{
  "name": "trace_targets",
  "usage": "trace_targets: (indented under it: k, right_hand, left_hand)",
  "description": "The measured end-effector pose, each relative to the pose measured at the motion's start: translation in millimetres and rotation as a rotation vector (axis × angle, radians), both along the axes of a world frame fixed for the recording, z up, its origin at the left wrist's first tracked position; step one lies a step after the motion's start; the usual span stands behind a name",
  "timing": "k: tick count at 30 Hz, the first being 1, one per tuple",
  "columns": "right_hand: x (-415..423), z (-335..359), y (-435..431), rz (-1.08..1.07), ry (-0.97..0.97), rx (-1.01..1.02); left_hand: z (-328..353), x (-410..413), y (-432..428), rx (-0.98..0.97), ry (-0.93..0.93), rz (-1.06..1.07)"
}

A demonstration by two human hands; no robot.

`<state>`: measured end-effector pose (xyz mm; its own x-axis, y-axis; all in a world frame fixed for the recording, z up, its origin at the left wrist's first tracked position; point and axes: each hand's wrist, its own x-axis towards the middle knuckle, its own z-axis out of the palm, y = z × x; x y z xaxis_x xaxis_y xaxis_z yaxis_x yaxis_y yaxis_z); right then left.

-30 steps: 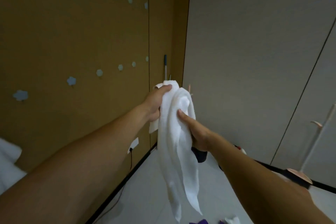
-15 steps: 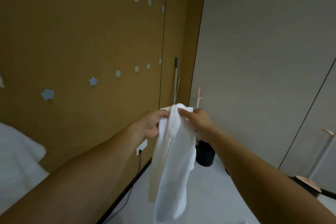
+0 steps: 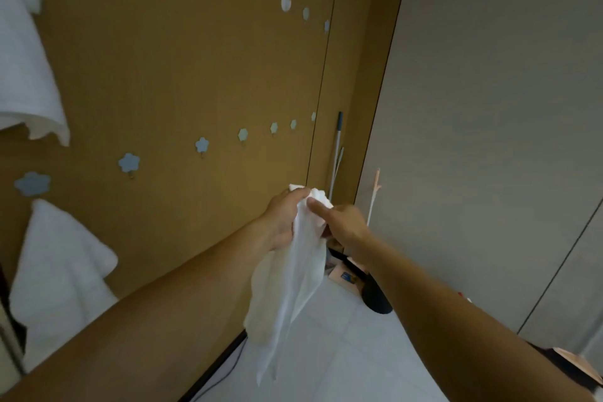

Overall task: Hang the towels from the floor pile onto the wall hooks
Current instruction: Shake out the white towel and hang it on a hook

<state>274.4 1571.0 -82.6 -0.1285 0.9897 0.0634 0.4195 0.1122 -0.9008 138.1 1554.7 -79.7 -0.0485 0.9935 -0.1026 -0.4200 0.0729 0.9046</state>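
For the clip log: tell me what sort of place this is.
Probably a home utility or bathroom corner: rows of flower-shaped wall hooks, white towels already hung on the wall, and a mop handle leaning in the corner.

head-worn view, facing forward and down, close over forearms, toward wall corner

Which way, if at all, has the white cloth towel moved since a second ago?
Yes: the white cloth towel has shifted left and down against the blue-tipped metal pole in the corner.
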Motion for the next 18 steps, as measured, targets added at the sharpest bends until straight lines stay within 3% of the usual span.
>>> trace_targets:
  k: [3,8,15,18]
  right_hand:
    - [-8,3,1,0.014,0.197,-0.003]
    - [-11,11,6,-0.009,0.801,-0.273]
    - [28,15,40,-0.323,0.828,-0.228]
    - [43,6,55,-0.339,0.698,-0.176]
  left_hand:
    - [1,-15,-1,-0.015,-0.066,-0.06]
    - [-3,-49,2,-0.027,0.08,0.1]
    - [-25,-96,3,-0.076,0.387,0.182]
    - [-26,-104,3,-0.141,0.425,0.171]
